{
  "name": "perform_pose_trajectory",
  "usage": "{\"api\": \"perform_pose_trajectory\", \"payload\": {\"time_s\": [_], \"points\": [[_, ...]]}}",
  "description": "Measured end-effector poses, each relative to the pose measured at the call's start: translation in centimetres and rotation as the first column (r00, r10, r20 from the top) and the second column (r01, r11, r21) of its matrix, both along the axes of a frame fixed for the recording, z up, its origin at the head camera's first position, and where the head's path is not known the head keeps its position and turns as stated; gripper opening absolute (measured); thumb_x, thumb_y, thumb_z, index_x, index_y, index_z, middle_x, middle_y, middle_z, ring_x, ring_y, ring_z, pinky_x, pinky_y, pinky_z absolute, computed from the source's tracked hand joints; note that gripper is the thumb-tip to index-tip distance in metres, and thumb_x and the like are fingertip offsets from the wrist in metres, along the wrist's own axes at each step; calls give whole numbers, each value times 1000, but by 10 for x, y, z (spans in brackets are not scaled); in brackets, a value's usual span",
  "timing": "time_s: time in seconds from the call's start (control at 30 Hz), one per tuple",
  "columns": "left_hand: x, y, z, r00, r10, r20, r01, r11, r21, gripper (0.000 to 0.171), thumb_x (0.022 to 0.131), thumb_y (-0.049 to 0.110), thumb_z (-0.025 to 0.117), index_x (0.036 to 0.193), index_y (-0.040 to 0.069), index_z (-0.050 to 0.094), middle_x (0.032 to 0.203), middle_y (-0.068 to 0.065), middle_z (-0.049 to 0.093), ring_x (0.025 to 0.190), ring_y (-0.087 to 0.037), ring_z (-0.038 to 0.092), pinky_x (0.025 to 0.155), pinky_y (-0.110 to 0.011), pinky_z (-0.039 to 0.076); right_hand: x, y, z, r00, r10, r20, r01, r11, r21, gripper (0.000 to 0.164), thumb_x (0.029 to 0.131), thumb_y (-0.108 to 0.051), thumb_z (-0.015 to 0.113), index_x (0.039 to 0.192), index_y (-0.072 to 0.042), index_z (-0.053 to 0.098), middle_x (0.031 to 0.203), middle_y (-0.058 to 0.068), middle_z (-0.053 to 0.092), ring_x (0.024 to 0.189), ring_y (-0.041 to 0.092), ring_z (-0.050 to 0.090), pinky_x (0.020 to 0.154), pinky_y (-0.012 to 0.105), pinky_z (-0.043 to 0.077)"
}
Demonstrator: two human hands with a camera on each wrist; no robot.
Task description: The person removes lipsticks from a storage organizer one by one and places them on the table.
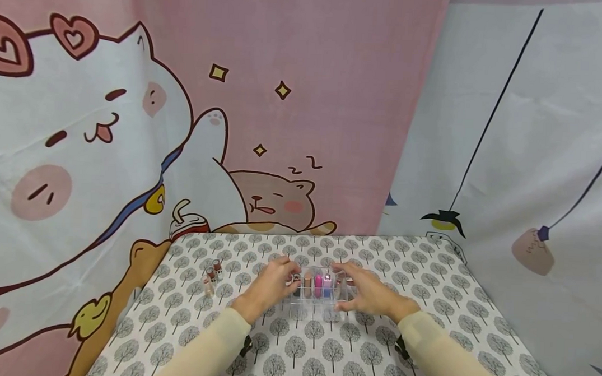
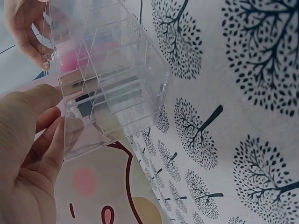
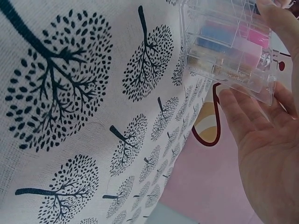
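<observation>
A clear acrylic organizer (image 1: 322, 288) stands mid-table on the tree-print cloth, with pink, blue and tan lipsticks upright in its compartments. My left hand (image 1: 288, 278) grips its left end. In the left wrist view the thumb (image 2: 32, 105) lies along the organizer's (image 2: 110, 70) top edge and the fingers (image 2: 51, 140) press the end wall. My right hand (image 1: 346, 288) grips the right end. In the right wrist view the fingertips (image 3: 231, 100) touch the organizer's (image 3: 224, 37) wall and the thumb (image 3: 282, 32) lies over its top.
A few loose lipsticks (image 1: 211, 276) stand on the cloth left of my left hand. The table (image 1: 428, 283) backs onto hanging cartoon-cat curtains. Its left edge drops off near the lipsticks, and bare cloth lies in front of my arms.
</observation>
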State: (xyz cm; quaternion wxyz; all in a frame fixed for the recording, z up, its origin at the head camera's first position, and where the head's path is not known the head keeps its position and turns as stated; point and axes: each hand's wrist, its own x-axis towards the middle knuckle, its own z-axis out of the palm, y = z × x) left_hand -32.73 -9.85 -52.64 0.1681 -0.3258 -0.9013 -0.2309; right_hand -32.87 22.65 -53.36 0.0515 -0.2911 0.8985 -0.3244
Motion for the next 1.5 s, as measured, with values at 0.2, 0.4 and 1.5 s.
{"api": "perform_pose_trajectory", "payload": {"time_s": [0.2,0.4,1.5], "points": [[1,2,-2,1000,8,-17,-8,1000,-16,18,100,7,92,115,2,85,108,-11,78,93,-24,83,78,-18,70,0,0,-1,1000,2,-9,-2,1000,-3,114,88,-46,102,181,-23,41,166,15,64,146,39,70,121,65,64],[0,2,-2,1000,17,-19,-17,1000,-21,15,99,5,92,113,3,86,106,-9,76,92,-23,82,77,-16,69,-1,1,-2,1000,2,-24,-1,1000,4,114,87,-47,102,180,-21,41,166,13,65,145,37,71,120,64,65],[1,8,-4,994,70,89,-78,992,95,21,97,4,94,117,-1,86,111,-17,90,96,-23,90,82,-19,72,-1,-2,-3,998,6,-57,-6,1000,4,110,89,-43,102,178,-16,44,159,14,68,143,39,72,122,66,63]]}}
